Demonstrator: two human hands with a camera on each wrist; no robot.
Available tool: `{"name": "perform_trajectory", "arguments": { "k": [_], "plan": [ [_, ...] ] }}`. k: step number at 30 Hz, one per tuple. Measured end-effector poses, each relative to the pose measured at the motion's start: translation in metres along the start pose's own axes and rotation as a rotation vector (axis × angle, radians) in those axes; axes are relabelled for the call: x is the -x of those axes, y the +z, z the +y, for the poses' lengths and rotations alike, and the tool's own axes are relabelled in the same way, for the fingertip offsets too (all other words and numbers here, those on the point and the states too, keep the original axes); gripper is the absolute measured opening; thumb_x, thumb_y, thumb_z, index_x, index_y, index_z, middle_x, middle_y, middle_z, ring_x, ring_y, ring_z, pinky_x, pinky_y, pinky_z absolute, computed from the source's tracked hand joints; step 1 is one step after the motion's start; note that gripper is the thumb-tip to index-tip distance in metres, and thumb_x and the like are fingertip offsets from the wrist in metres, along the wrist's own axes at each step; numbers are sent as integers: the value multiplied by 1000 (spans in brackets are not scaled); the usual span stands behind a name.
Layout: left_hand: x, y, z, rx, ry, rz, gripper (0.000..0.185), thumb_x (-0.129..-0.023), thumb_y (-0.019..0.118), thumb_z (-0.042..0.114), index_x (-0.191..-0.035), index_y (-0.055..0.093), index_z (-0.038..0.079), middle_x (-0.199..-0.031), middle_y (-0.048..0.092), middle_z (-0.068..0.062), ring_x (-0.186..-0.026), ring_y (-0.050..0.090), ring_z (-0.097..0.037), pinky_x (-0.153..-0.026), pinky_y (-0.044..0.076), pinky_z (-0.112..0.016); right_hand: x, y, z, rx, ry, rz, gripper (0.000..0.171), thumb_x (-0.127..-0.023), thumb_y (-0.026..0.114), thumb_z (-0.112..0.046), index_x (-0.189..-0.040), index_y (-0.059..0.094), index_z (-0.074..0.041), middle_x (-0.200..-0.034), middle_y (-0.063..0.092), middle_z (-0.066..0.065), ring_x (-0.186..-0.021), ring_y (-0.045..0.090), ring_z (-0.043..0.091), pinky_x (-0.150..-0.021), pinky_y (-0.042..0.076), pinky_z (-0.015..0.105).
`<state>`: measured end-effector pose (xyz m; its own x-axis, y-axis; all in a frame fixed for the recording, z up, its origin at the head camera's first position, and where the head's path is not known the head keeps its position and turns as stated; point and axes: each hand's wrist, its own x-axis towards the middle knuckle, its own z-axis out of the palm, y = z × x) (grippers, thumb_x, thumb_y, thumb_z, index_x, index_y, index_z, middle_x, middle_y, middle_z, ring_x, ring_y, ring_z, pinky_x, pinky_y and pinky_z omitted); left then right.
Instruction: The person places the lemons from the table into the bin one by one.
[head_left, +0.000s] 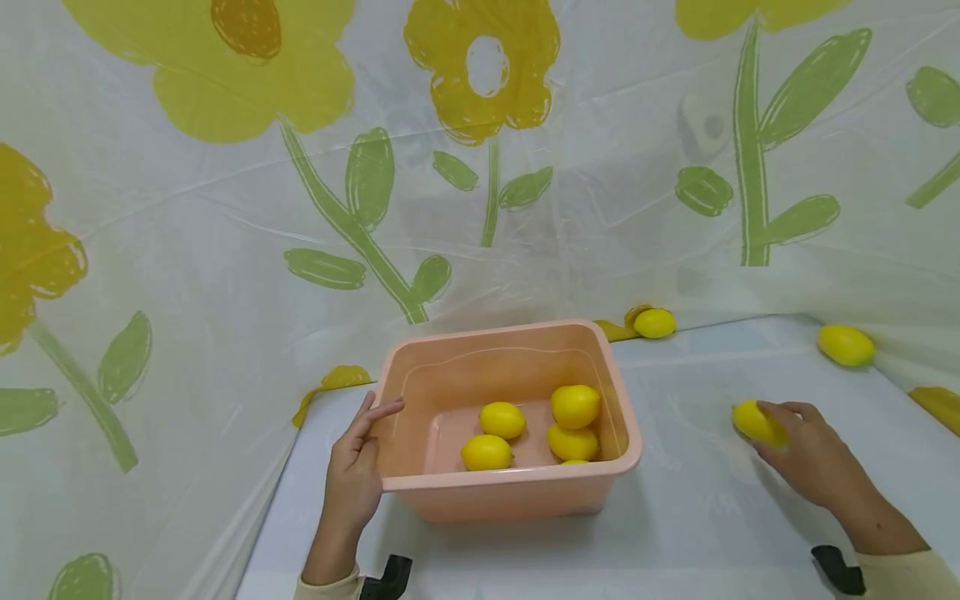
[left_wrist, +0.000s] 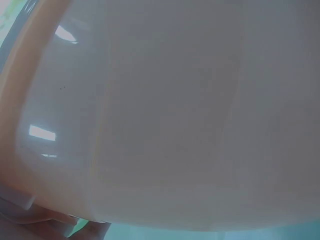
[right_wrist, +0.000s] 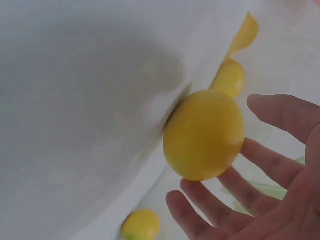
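Observation:
A pink plastic basin [head_left: 498, 500] stands in the middle of the head view with several lemons [head_left: 486, 452] inside; its near wall partly hides one. My left hand [head_left: 358, 475] holds the basin's left rim, one finger reaching over the edge. In the left wrist view, the basin wall [left_wrist: 165, 110] fills most of the picture, and only some fingers [left_wrist: 95, 231] show at the lower left. To the basin's right, my right hand [head_left: 813, 458] is at a lemon [head_left: 752, 423] on the table. The right wrist view shows its fingers spread around this lemon [right_wrist: 205, 135], the thumb apart from it.
Two more lemons lie on the white table [head_left: 690, 517]: one lemon [head_left: 654, 323] at the back edge, another lemon [head_left: 846, 345] at the far right. A flower-print sheet [head_left: 570, 217] hangs behind and beside the table.

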<state>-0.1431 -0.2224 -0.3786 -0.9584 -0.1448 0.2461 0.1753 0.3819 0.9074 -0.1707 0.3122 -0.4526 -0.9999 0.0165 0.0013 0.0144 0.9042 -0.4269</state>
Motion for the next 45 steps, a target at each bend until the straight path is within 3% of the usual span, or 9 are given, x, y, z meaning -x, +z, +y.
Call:
{"name": "perform_trajectory", "arguments": {
  "k": [6,13,22,26,30,34,38,45],
  "plan": [
    [1,1,1,-96,23,8,51,-96,31,-9,-126,66,12,-149,53,-5,-154,22,-16,-121,26,-55,-6,-4,5,-17,-57,-11,63,-86,71,-10,-137,43,13,-133,37,45,-115,43,59,-93,39,73],
    [7,0,10,-319,183,63,43,-94,41,-8,-124,67,8,-140,61,-11,-146,40,-28,-112,39,-58,-15,-7,10,-4,-78,-33,63,-86,72,-11,-135,42,14,-129,42,46,-105,51,53,-88,43,70],
    [7,8,16,-333,269,42,38,-95,47,-4,-126,66,8,-143,57,-9,-142,45,-31,-113,36,-60,-25,-11,11,7,-55,-112,60,-85,73,-12,-130,39,11,-111,55,37,-86,54,36,-75,49,55],
    [7,12,16,-408,274,66,38,-96,48,-1,-127,66,11,-143,58,-6,-141,47,-29,-111,39,-59,-28,-11,9,5,-28,-158,61,-85,73,-12,-130,38,10,-111,56,34,-85,53,35,-75,49,53],
    [7,13,16,-460,277,97,38,-96,46,-1,-125,68,12,-141,60,-6,-138,50,-28,-107,43,-58,-29,-9,9,26,-57,-139,60,-85,74,-12,-131,42,8,-116,56,36,-89,55,37,-78,49,58],
    [7,15,18,-499,282,119,40,-96,42,-3,-121,70,10,-137,63,-8,-132,56,-30,-85,54,-47,-26,-8,10,43,-111,-106,59,-85,75,-14,-132,46,8,-120,56,38,-94,58,39,-80,48,61],
    [8,17,18,-513,263,129,42,-95,41,-4,-120,71,11,-137,64,-7,-128,59,-31,-66,45,-34,-22,-8,9,49,-159,-85,57,-85,75,-15,-131,49,7,-121,58,36,-97,59,41,-81,48,61],
    [10,17,16,-507,245,152,42,-94,42,-3,-120,71,12,-136,64,-5,-125,60,-30,-59,38,-27,-12,-15,-10,41,-198,-46,59,-87,75,-24,-134,51,1,-125,60,32,-97,59,36,-82,50,58]
  ]
}}
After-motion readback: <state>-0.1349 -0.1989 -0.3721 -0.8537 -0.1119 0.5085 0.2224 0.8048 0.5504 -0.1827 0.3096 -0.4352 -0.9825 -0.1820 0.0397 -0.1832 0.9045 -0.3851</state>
